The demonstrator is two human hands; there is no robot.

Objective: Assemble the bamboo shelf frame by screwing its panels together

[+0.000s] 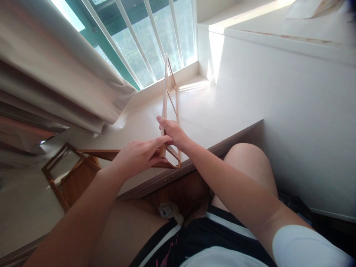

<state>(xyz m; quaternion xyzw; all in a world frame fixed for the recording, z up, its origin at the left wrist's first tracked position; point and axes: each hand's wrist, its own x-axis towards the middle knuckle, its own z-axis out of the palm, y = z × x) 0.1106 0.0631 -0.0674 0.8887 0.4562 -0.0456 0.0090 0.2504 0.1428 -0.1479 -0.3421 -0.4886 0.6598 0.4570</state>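
I see a slim wooden frame (165,92) with slanted rungs, standing on edge near the front edge of the ledge (217,111).

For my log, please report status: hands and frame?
Left hand and right hand both gripping wooden frame, standing upright on white ledge. Curtain apart from it.
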